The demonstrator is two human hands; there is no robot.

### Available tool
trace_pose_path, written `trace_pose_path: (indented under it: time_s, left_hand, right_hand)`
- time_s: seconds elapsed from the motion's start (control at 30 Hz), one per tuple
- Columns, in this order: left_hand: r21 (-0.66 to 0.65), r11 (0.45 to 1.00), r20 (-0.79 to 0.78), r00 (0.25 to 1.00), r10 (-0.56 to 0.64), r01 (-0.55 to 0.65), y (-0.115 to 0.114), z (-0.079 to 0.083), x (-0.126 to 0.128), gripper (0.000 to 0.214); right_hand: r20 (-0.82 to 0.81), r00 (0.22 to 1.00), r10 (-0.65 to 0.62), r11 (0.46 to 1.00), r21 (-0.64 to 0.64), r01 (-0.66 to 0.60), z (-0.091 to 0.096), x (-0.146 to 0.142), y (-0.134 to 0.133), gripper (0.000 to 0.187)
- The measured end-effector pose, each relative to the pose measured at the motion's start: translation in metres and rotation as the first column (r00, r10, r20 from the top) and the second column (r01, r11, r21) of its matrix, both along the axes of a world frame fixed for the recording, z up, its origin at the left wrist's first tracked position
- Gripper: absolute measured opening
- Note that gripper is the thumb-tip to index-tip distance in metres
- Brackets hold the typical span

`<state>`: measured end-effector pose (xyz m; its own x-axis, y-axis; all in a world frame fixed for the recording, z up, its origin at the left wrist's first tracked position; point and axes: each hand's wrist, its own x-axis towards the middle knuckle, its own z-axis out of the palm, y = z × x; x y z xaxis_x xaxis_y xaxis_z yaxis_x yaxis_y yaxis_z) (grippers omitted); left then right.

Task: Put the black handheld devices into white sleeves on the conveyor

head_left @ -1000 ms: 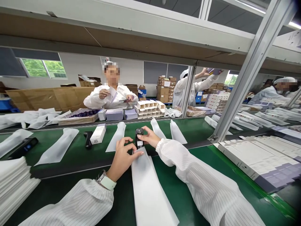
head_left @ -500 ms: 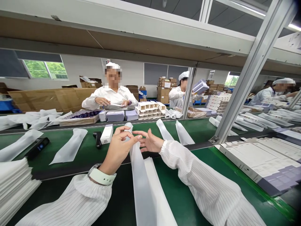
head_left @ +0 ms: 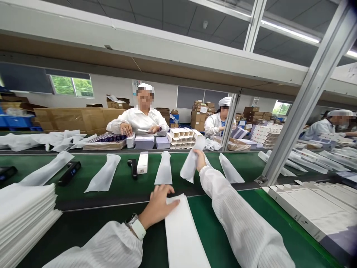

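My right hand [head_left: 200, 159] reaches forward over the green belt, fingers closed on a translucent white sleeve [head_left: 189, 165] that hangs tilted from them. Nearer to me, my left hand [head_left: 159, 205] has its fingers spread, with fingertips at the far end of a long white stack of flat sleeves [head_left: 184, 234]. Just beyond it another translucent sleeve [head_left: 164, 169] lies on the belt [head_left: 100, 169]. Part of one more sleeve shows behind my right hand, and a further sleeve [head_left: 230, 169] lies to the right.
A small white box [head_left: 142, 162] stands beside a black device [head_left: 133, 167]. At left are a black gadget [head_left: 69, 173] and a tall sheet stack [head_left: 28, 212]. White-and-purple cartons [head_left: 315, 208] fill the right, behind a slanted metal post [head_left: 301, 96]. Co-workers sit across the belt.
My hands have parted. The right has carried the sleeve forward to the belt; the left has let go and dropped to the white stack. The view has tilted up and swung left.
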<state>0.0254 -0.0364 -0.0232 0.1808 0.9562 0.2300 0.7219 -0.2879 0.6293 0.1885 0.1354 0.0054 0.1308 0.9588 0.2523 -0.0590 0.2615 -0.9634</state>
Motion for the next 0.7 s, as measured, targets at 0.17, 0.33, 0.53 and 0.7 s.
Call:
trace_pose_path:
  time_s: [0.17, 0.33, 0.53, 0.7]
  left_hand:
    - [-0.267, 0.961, 0.033, 0.997, -0.068, 0.074, 0.009, -0.005, -0.004, 0.034]
    - [-0.345, 0.932, 0.053, 0.994, -0.101, 0.113, 0.021, -0.003, -0.011, 0.044]
    - [-0.312, 0.916, 0.19, 0.961, -0.202, 0.254, 0.024, -0.004, -0.015, 0.048]
    - [-0.304, 0.903, 0.319, 0.925, -0.205, 0.305, 0.021, -0.001, -0.013, 0.038]
  right_hand:
    - [0.29, 0.957, -0.018, 0.998, -0.056, 0.035, -0.028, 0.009, 0.018, 0.031]
    - [0.644, 0.761, -0.08, 0.985, 0.167, -0.037, -0.031, -0.025, 0.007, 0.044]
    - [0.919, 0.331, -0.216, 0.669, 0.386, -0.635, -0.04, -0.127, -0.028, 0.038]
    - [0.936, 0.186, -0.298, 0.725, 0.348, -0.594, -0.05, -0.148, -0.023, 0.047]
